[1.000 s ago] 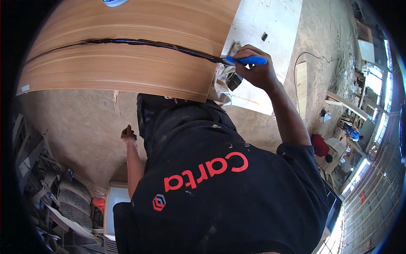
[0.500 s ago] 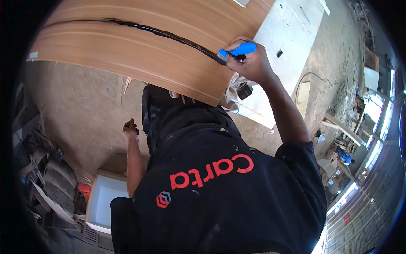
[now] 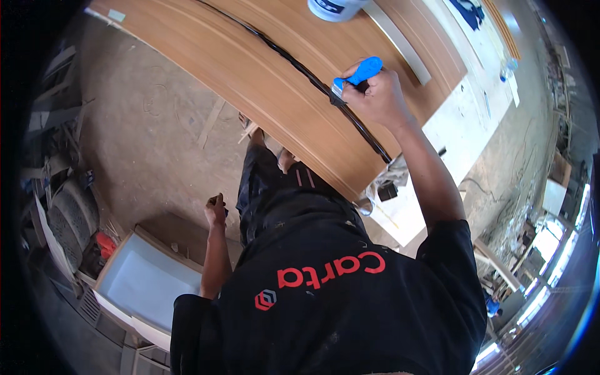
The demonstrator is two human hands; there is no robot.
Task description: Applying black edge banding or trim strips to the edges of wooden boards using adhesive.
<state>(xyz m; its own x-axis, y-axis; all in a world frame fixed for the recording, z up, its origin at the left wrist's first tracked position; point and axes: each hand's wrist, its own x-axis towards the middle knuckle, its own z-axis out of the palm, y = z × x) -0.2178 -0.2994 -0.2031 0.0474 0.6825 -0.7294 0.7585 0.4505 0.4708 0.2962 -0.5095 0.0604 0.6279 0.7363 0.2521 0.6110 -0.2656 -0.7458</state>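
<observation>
My right hand (image 3: 378, 97) is closed round the blue handle of a paintbrush (image 3: 361, 72). The brush's dark bristles touch a glossy black stripe (image 3: 294, 60) on a wood-grain panel (image 3: 269, 81). The stripe, wet-looking, runs lengthwise from the far left to the panel's right end. My left hand (image 3: 215, 211) hangs low at my side, away from the panel, with its fingers curled. Something dark shows at those fingers, too small to make out.
On the panel stand a white bucket (image 3: 331, 9), cut off by the view's rim, and a pale flat strip (image 3: 400, 40). A white sheet (image 3: 459, 122) lies beyond the panel's right end, with a dark blue cloth (image 3: 467, 14). Left of me are an open white-lined box (image 3: 147, 281) and stacked chairs (image 3: 74, 209).
The black stripe now reaches the panel's right end; before, it stopped at the brush. The brush now rests partway along it. The whole view has shifted, bringing the bucket into sight.
</observation>
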